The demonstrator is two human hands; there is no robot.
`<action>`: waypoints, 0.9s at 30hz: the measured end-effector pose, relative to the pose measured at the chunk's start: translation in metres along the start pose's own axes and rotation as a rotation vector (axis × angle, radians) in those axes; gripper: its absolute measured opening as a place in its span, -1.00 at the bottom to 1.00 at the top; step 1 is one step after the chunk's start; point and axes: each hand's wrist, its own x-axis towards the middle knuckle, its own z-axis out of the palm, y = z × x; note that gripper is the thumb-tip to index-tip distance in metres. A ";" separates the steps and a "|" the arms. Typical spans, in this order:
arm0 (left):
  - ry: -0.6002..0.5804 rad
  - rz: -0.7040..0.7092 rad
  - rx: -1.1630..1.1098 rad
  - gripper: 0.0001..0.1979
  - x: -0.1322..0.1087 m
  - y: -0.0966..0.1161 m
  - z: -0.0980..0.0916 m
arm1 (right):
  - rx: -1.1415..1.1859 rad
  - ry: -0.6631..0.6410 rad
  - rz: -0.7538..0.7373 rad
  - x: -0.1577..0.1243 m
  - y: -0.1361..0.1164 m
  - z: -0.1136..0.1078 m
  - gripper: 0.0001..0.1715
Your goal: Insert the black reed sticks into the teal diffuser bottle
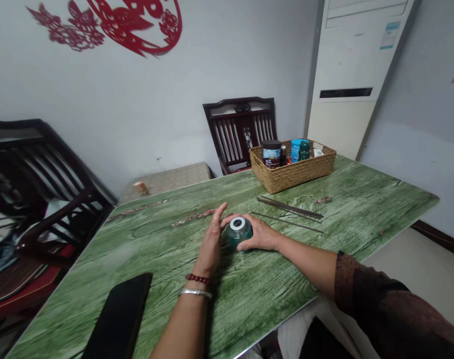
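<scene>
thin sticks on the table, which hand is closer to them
Right. The right hand cups the teal jar just short of the sticks; the left hand is on the jar's far side.

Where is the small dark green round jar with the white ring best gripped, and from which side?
Probably grip the small dark green round jar by its bulging belly, from the sides, below the white ring. It stands upright on the green wood-grain table, squat, with no handle. The right hand cups it so; the left hand touches the opposite side.
</scene>
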 end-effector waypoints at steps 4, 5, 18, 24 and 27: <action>0.078 0.044 0.060 -0.31 0.005 -0.006 -0.008 | 0.009 0.000 -0.002 0.000 0.002 0.001 -0.09; 0.091 0.042 0.064 -0.32 0.006 -0.007 -0.009 | 0.003 0.001 0.005 0.000 0.002 0.001 -0.08; 0.062 0.014 -0.004 -0.24 0.004 -0.007 -0.007 | 0.021 0.002 0.001 0.000 0.001 0.000 -0.10; -0.065 -0.002 -0.078 -0.19 0.001 -0.004 -0.003 | -0.001 -0.002 0.008 0.000 -0.001 0.000 -0.08; -0.043 0.019 -0.052 -0.25 0.003 -0.006 -0.006 | 0.007 -0.006 0.000 0.000 -0.001 0.000 -0.10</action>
